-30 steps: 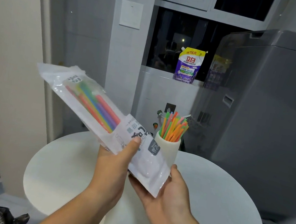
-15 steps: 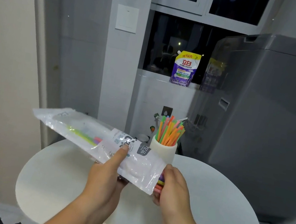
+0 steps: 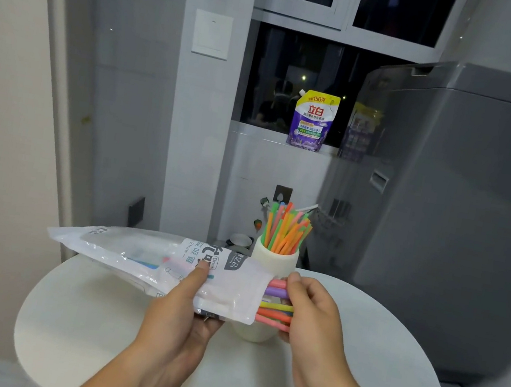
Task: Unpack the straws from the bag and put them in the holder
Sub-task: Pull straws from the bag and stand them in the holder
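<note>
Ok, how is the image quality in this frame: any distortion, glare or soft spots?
Head view: wide-angle bend bows the door frame and the washer; the window is dark with reflections and small light points; indoor light is dim and cool; the clear end of the bag glints, hiding the straws inside; the hands and the straws being gripped are reasonably sharp.

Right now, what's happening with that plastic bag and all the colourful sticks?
A person is unpacking drinking straws. The left hand holds the plastic bag level above the round white table, while the right hand grips a bunch of straws sticking out of the bag's open end. Behind the bag stands a white holder already holding many straws. The bunch is not in the holder yet.
</note>
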The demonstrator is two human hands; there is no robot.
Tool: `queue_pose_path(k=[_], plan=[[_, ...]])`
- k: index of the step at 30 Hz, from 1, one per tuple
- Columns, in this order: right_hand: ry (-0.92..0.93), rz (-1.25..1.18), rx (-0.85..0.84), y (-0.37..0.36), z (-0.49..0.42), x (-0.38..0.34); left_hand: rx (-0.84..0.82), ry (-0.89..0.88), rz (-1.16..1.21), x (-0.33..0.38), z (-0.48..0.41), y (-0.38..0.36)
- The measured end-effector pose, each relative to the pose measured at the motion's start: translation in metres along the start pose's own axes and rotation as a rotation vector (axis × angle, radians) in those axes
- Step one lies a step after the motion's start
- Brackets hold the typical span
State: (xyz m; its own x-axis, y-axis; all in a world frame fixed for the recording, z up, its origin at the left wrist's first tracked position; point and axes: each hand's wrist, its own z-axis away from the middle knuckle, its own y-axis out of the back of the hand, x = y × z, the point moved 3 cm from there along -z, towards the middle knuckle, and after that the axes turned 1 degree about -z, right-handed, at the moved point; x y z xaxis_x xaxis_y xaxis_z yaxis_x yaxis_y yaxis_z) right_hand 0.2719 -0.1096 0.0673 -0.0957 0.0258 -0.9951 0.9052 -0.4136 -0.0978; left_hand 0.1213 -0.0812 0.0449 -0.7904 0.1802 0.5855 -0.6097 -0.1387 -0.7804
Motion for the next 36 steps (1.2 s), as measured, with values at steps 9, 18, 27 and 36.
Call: queue_pose_path(k=[9, 18, 27, 36], plan=[[0.073, 0.029, 0.015, 0.007, -0.001, -0.010, 0.024, 0.012, 0.050, 0.000, 0.000, 0.001], [0.154, 0.006, -0.010, 0.011, -0.007, -0.016, 0.034, 0.004, 0.093, 0.002, -0.003, 0.002], [0.328, -0.184, 0.137, 0.027, -0.012, -0.041, 0.089, 0.024, 0.172, 0.006, -0.009, 0.004], [0.515, -0.232, 0.196, 0.057, -0.021, -0.085, 0.122, 0.006, 0.221, 0.016, -0.016, 0.009]])
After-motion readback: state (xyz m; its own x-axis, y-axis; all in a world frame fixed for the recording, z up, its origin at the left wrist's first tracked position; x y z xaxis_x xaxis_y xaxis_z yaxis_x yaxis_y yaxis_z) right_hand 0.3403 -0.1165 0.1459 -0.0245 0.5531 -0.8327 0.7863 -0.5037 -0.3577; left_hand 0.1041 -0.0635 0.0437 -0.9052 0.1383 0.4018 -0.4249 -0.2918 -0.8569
